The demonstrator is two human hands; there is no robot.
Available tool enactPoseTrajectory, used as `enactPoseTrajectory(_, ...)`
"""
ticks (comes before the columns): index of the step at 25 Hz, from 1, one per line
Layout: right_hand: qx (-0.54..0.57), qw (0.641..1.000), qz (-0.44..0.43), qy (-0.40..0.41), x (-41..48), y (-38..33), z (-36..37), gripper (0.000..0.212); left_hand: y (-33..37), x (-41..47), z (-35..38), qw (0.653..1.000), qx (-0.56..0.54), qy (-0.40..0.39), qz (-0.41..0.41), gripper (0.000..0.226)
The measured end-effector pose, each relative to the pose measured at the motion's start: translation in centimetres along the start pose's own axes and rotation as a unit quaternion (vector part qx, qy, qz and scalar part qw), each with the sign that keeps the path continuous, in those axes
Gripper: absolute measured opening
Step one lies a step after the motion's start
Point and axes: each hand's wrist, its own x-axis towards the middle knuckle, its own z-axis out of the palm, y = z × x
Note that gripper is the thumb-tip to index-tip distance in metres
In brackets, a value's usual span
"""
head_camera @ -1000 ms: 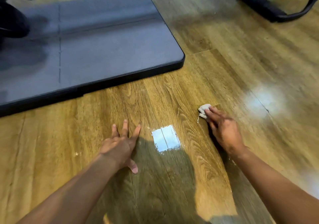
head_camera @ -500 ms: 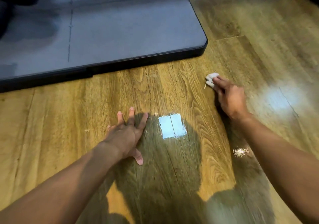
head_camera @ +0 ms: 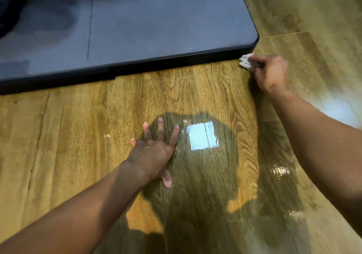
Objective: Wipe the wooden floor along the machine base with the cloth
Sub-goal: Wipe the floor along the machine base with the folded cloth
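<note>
**Cloth** (head_camera: 245, 61): small white wad, bunched.
- Place: on the floor (head_camera: 58, 136) at 2 o'clock in your view, at the near right corner of the machine base (head_camera: 156, 28). Motion blur hides whether it touches the black edge or lies just beside it.
- Handling, as a judgement: light, soft and limp. It will crush to whatever shape you press and will not break. On this glossy floor it is likely to slide easily, and a loose tail could drag or catch under the edge.
- Hold: keep your fingertips on top of the wad, with the bulk ahead of them toward the base edge.

**Right hand** (head_camera: 271, 72): at 2 o'clock, fingers bent over the cloth and holding it down on the floor.

**Left hand** (head_camera: 154, 152): just below centre, toward 6 o'clock. It lies flat on the floor with fingers spread and grasps nothing, so you appear to be bracing on it.

**Machine base**: a dark grey slab with a black rim, filling 10 to 12 o'clock. Its near edge runs from 9 o'clock to the cloth.

**Floor**: varnished wood, with bright glare just to the right of your left hand.
</note>
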Motion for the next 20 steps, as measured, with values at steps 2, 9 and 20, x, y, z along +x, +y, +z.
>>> enactPoseTrajectory(2, -0.019, 1.000, -0.009, 0.001, -2.0, -1.0, 1.2, 0.040, 0.0, 0.0, 0.0, 1.000, 0.000, 0.004, 0.002, 0.146)
enactPoseTrajectory(9, -0.078, 0.938, -0.300, -0.154, -8.7, 0.8, 1.1, 0.034, 0.1, 0.1, 0.1, 1.000, 0.009, 0.016, -0.001, 0.146)
enactPoseTrajectory(20, -0.065, 0.890, -0.385, -0.236, -26.2, 0.3, -2.6, 0.048, -1.0, -1.3, 1.5, 0.998, 0.003, 0.055, 0.015, 0.132)
